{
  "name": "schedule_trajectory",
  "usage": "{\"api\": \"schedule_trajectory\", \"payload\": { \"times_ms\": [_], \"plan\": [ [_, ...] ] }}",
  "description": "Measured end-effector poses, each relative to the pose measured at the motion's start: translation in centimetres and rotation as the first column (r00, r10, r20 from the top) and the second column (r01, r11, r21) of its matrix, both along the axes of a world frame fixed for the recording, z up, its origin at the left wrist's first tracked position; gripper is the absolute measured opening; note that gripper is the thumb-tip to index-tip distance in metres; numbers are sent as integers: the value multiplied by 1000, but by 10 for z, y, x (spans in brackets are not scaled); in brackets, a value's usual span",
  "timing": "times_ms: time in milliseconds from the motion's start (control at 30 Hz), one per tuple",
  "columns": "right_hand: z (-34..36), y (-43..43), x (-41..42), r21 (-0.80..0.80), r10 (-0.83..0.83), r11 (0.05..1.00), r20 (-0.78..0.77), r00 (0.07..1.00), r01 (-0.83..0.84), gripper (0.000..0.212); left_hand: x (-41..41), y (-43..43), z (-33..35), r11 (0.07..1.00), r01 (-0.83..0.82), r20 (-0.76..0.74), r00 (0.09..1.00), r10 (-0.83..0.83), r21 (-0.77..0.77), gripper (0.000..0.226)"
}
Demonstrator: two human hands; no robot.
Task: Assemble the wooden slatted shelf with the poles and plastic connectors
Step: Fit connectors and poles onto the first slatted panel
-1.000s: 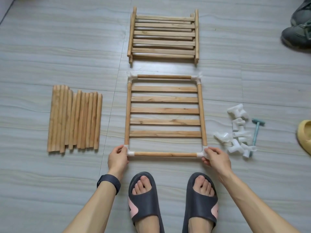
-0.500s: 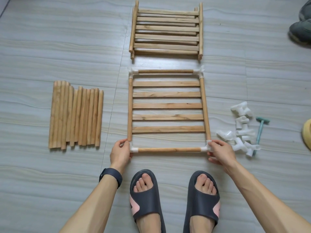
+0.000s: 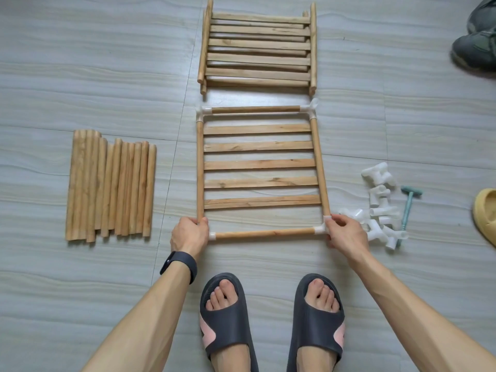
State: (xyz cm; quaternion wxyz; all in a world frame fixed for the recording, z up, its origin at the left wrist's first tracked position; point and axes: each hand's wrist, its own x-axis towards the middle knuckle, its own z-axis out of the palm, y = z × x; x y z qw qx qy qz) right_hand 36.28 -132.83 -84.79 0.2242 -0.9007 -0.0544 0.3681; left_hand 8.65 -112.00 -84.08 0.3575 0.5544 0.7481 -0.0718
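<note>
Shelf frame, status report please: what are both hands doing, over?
Left hand grips near-left corner, right hand pinches near-right connector. Shelf frame flat on floor, five slats. Spare connectors close beside right hand, not blocking.

Soft even daylight, faint shadows, sharp focus, slight wide-angle bending at edges

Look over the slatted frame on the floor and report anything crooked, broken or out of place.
Nothing plainly wrong. The frame lies flat, its five slats evenly spaced; the left hand grips and hides the near-left corner, the right hand grips the near-right connector. Only the loose poles lie with ragged ends.
</note>
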Motion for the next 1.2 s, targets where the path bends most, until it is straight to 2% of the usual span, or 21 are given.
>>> {"api": "schedule_trajectory", "payload": {
  "times_ms": [67, 200, 367, 533, 633, 700, 767, 800, 833, 867, 933, 1000, 1100, 1133, 1200],
  "plan": [
    [11, 8, -4, -7, 21, 1000, 8, 1000, -21, 58, 1, 2, -1, 1000, -28, 5, 1000, 28, -9, 31],
    [21, 19, -6, -72, 87, 994, 60, 994, -83, 36, 4, 8, 0, 995, -93, -1, 996, 93, -45, 31],
    [24, 28, -6, -129, 139, 984, 99, 985, -126, 39, 10, 15, 4, 994, -80, -20, 997, 79, -68, 34],
    [26, 24, -17, -55, 217, 976, 140, 966, -211, 53, 15, 16, 5, 997, -79, 29, 996, 79, -11, 24],
    [24, 16, -20, -3, 265, 963, 198, 944, -270, 49, 13, 18, 5, 997, -76, 61, 995, 75, 4, 24],
    [23, 11, -20, 5, 314, 946, 245, 917, -325, 42, 9, 17, 4, 998, 16, 84, 996, -22, 62, 32],
    [22, 10, -20, -33, 387, 917, 313, 867, -398, 40, 5, 11, 7, 942, 262, 43, 960, -277, 209, 50],
    [22, 9, -21, -75, 443, 891, 364, 820, -448, 42, 5, 7, 9, 862, 422, -13, 900, -436, 280, 60],
    [22, 8, -22, -130, 509, 854, 409, 757, -504, 48, 5, 6, 10, 752, 585, -81, 802, -591, 305, 72],
    [23, 8, -23, -188, 576, 810, 439, 690, -556, 55, 7, 7, 11, 633, 728, -149, 679, -719, 263, 84],
    [26, 11, -23, -302, 715, 692, 414, 563, -656, 71, 10, 15, 12, 418, 906, -258, 422, -869, 73, 108],
    [28, 18, -20, -389, 827, 557, 341, 447, -734, 87, 12, 26, 14, 264, 960, -334, 221, -916, -89, 121],
    [30, 35, -10, -452, 904, 423, 271, 331, -785, 94, 16, 36, 17, 113, 968, -425, 7, -905, -225, 116],
    [30, 41, -7, -472, 922, 383, 246, 298, -794, 92, 17, 37, 18, 86, 966, -441, -30, -897, -242, 114],
    [32, 54, -1, -514, 954, 298, 192, 231, -804, 87, 19, 38, 18, 93, 964, -459, -34, -888, -250, 114]
  ]
}}
